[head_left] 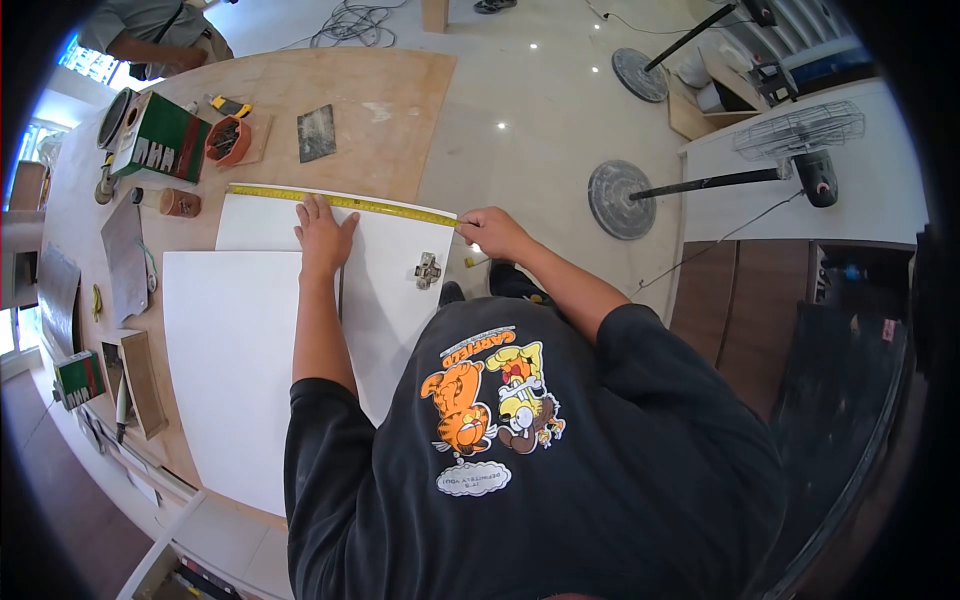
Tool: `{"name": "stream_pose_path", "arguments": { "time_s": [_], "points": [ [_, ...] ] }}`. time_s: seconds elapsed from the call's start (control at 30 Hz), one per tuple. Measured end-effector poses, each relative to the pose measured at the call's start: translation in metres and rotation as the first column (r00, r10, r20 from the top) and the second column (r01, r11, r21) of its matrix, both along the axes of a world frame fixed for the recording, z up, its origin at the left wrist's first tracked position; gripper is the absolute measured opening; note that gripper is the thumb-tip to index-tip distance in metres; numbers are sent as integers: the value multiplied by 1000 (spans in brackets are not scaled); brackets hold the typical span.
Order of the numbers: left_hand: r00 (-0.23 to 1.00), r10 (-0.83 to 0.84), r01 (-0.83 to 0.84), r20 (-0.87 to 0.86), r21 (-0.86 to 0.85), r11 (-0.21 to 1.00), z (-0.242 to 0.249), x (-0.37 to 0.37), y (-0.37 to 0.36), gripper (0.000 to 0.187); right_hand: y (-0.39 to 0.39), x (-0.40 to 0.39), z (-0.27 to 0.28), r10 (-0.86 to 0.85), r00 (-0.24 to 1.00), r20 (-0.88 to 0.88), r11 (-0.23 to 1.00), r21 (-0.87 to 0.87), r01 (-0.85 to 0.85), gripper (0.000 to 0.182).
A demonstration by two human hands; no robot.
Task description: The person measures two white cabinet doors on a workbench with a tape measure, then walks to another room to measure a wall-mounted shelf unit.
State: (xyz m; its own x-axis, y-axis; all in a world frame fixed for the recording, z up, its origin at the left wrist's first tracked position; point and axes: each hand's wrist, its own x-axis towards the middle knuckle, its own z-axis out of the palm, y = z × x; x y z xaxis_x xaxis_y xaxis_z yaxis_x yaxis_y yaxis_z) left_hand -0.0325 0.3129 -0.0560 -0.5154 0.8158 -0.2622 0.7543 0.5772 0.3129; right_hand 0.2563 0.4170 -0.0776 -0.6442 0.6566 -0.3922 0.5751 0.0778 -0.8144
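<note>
A yellow tape measure lies stretched along the far edge of a white board. My left hand rests flat on the board with its fingers spread, the fingertips at the tape's near edge. At the board's right edge, my right hand is closed on the end of the tape; its fingers partly hide that end. A metal cabinet hinge sits on the board near its right edge. Another white board lies to the left, partly under my left forearm.
On the wooden table are a green can, a red container of small parts, a jar, a yellow-black tool and a grey plate. Pedestal fans stand right. Another person is at far left.
</note>
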Motion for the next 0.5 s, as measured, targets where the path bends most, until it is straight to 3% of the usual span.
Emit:
{"name": "stream_pose_path", "arguments": {
  "time_s": [0.3, 0.5],
  "points": [
    [999, -24, 23, 27, 9, 1000, -3, -5, -2, 85, 1, 0, -3, 2, 1000, 4, 1000, -18, -2, 29],
    [996, -80, 83, 37, -101, 991, -2, -15, 1, 92, 2, 0, -5, 6, 1000, 23, 999, -41, -5, 29]
  ]
}}
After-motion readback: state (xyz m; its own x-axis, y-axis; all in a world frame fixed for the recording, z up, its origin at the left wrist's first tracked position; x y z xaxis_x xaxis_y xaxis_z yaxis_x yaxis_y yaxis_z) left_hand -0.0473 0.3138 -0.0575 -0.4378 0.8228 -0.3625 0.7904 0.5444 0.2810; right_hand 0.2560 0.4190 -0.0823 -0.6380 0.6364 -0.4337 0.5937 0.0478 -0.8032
